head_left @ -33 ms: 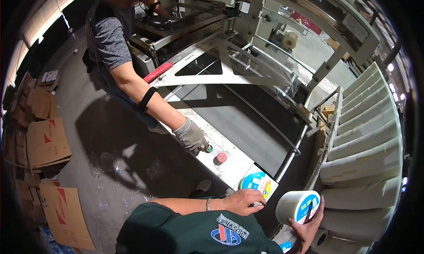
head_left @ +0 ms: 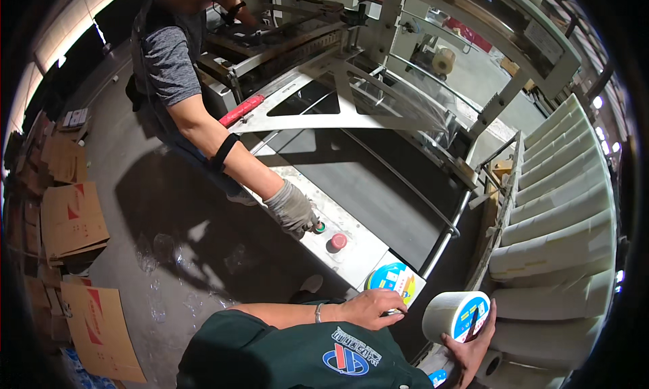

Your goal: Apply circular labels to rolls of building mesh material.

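My right hand grips a thick white roll from its right side. The roll's end carries a round blue and white label, with a dark slim patch across it that I cannot make out. My left hand is closed, fingers curled, at the near end of the machine's pale side rail; a small shiny edge shows at its fingertips, too hidden to name. Just beyond it a flat piece with a blue, white and yellow print lies on the rail's end.
Across the rail, a co-worker's grey-gloved hand touches a green button beside a red button. A dark conveyor bed runs under a metal frame. Long white rolls line the right; cardboard sheets stand at left.
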